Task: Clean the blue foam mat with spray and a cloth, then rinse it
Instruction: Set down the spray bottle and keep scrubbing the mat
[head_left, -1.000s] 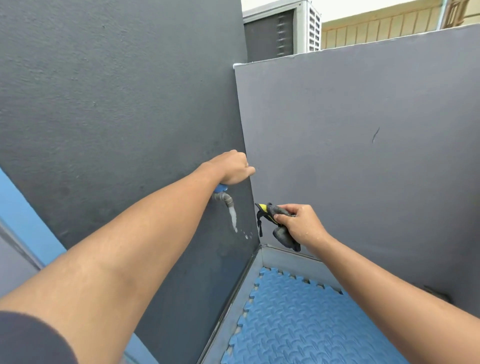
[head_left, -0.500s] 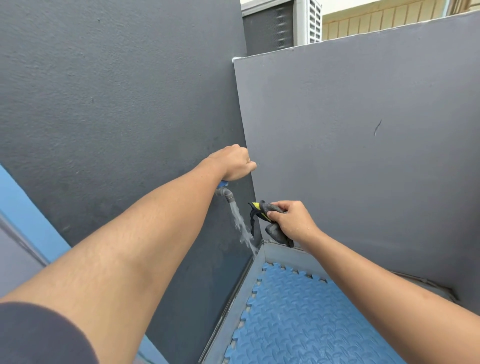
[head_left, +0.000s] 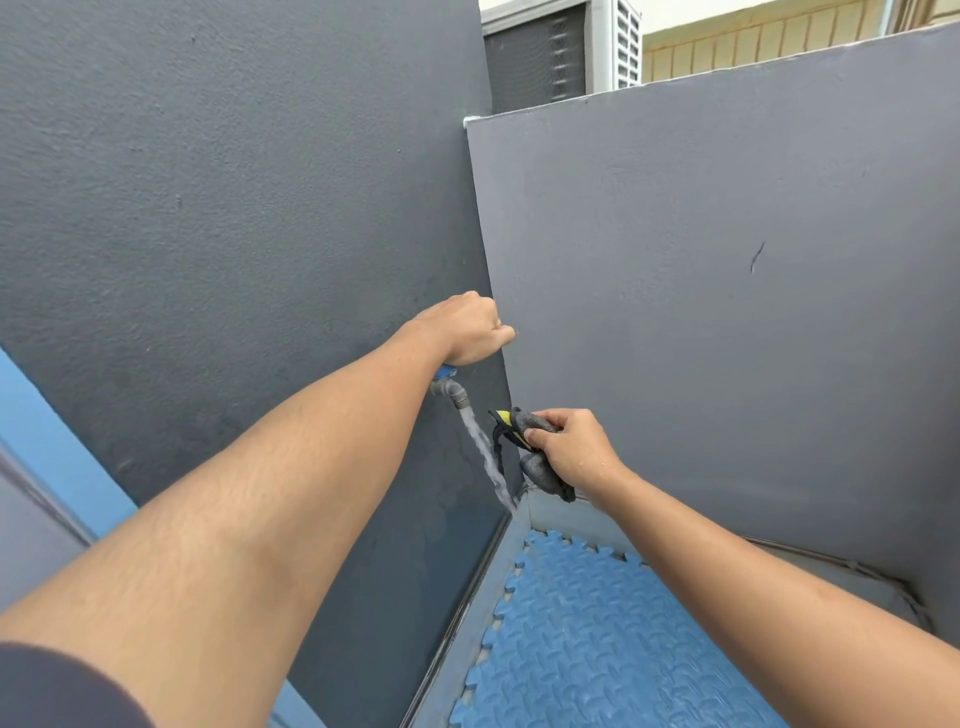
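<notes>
The left hand (head_left: 467, 330) is curled round the blue-topped grey tap (head_left: 451, 391) on the left wall (head_left: 208, 234); water (head_left: 485, 457) runs down; the right hand (head_left: 571, 452) grips a bunched dark grey cloth (head_left: 543, 470) just beside it. The blue bumpy foam mat (head_left: 597, 649) lies near, low right; I think rinsing it is still to do.

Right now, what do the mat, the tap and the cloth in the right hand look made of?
The mat: blue foam, matte, embossed tread, jigsaw edge. The tap: dull grey spout, metal or plastic, unclear; blue handle, probably plastic. The cloth, gripped by the right hand: dark grey fuzzy fabric with a yellow patch, bunched softly.
</notes>
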